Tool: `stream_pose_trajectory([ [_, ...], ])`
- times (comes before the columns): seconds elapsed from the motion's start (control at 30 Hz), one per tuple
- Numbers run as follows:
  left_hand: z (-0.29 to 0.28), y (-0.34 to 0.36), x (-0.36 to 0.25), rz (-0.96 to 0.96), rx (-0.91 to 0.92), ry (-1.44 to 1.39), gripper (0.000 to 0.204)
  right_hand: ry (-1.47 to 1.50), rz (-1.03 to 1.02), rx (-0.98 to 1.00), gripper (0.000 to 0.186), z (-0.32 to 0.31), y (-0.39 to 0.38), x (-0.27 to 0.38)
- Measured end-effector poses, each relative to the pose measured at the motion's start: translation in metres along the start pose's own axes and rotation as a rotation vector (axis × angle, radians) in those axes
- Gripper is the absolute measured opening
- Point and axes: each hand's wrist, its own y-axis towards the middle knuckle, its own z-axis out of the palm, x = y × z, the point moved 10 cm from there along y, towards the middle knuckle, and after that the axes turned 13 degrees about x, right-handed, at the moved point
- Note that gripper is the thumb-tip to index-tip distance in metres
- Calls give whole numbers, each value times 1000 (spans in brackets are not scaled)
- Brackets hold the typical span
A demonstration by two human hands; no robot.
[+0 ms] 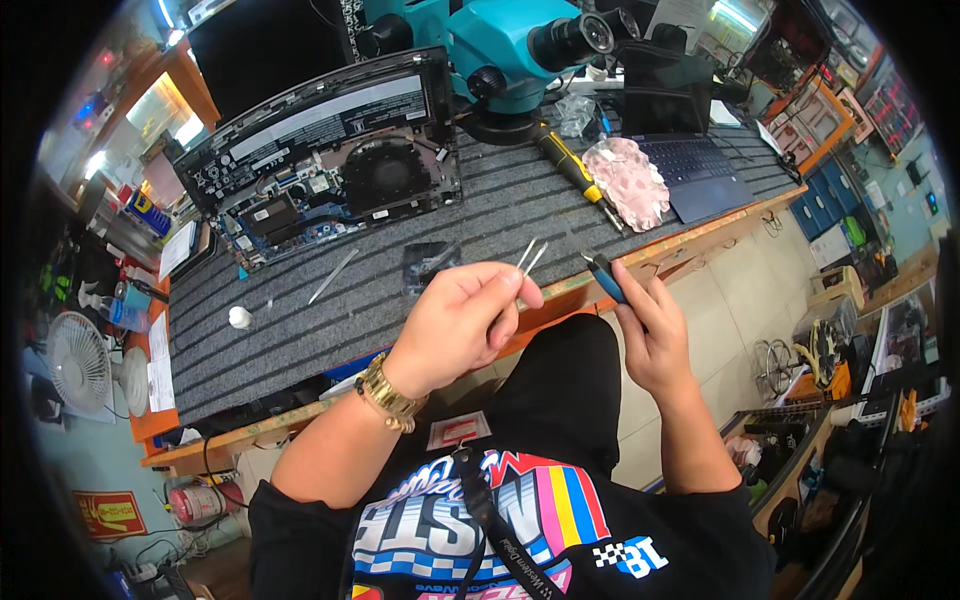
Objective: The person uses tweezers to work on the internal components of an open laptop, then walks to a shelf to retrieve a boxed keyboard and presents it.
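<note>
My left hand point(450, 325), with a gold watch point(390, 388) on its wrist, pinches a pair of metal tweezers point(534, 257), tips pointing up and away. My right hand point(655, 335) grips a blue-handled tool point(605, 278) with a short metal tip; its exact kind is unclear. Both tools are in the air by the bench's front edge, apart from each other. Beyond my left hand lies a small dark plastic bag point(428, 266). An opened laptop base point(400, 180), its fan and boards bare, stands tilted up further back.
On the striped grey mat point(370, 325) lie a thin metal stick point(333, 277) and a small white object point(240, 317). A teal microscope point(510, 45) stands behind. To the right are a yellow-black screwdriver point(570, 165), a pinkish pad point(630, 185) and a blue laptop point(700, 185).
</note>
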Motion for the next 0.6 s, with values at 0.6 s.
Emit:
stream_pose_trajectory([
  [0.6,0,4,2,27,-55,349,37,-34,-12,-21,60,-20,2,5],
])
